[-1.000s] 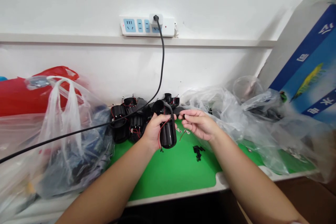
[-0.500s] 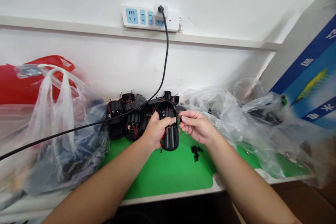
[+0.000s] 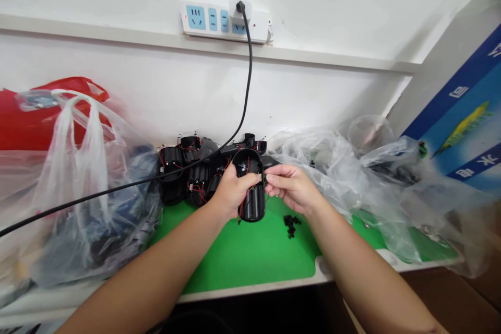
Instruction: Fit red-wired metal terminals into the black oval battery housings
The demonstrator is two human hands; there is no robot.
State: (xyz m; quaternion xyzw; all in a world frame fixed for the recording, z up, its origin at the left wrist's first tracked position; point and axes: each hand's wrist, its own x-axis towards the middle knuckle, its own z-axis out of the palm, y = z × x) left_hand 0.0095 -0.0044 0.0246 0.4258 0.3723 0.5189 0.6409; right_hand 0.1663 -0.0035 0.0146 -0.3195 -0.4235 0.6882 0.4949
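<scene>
My left hand (image 3: 234, 190) grips a black plastic housing (image 3: 254, 206) with red wires, its thumb pressed near a small white connector on the inside. The housing is tilted up, its open side facing me. At its right edge my right hand (image 3: 287, 183) pinches with thumb and forefinger; what sits between the fingertips is mostly hidden, though a dark bit shows at the housing's side. Below that hand, several small black parts (image 3: 291, 224) lie in a loose cluster on the green mat (image 3: 250, 266).
More black wired housings (image 3: 198, 173) are piled against the wall. A black cable (image 3: 117, 190) runs across them from a power strip (image 3: 225, 23). Plastic bags (image 3: 90, 193) stand at left; clear plastic sheeting (image 3: 332, 167) lies at right beside a blue printed box (image 3: 469, 130).
The small black piece in my right fingertips has come up against the housing's right edge and is now mostly hidden. My left hand keeps its grip. The view has shifted slightly.
</scene>
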